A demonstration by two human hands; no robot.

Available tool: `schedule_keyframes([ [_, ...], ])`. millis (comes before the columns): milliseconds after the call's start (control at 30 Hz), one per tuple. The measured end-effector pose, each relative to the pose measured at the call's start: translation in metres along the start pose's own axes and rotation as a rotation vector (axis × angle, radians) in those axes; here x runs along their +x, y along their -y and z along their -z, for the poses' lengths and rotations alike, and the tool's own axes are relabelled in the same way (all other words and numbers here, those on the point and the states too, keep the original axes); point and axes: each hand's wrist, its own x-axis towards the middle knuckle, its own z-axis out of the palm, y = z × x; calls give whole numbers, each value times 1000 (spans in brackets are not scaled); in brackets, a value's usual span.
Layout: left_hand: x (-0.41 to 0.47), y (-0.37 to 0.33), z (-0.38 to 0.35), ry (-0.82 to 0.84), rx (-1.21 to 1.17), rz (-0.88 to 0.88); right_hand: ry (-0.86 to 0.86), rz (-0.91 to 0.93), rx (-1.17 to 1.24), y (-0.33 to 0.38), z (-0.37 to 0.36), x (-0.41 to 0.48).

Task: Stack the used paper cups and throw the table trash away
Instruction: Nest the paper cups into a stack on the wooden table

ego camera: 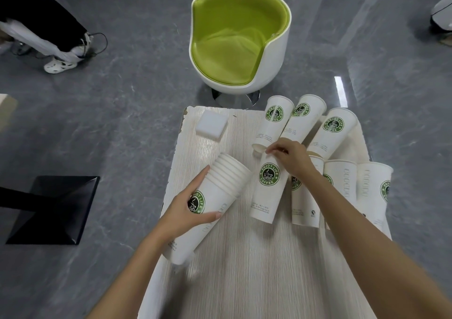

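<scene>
Grey stone floor and a green chair (234, 40) lie beyond a pale wooden worktop (244, 269). The left hand (186, 208) grips a tilted stack of cups (227, 179). The right hand (291, 157) pinches the rim of a single cup (267, 189) lying just beneath it. The pinch could crush that thin rim, or the leaning stack could slip off the worktop edge beside it. Loose cups (335, 133) lie just beyond and right of the right hand.
</scene>
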Motion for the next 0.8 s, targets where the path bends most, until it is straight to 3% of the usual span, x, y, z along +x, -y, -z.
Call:
schedule_keyframes([
  [667,-11,14,19,51,115,-25,-489,60,306,32,49,-10],
  [800,-12,11,18,54,117,-33,-510,90,368,41,47,-14],
])
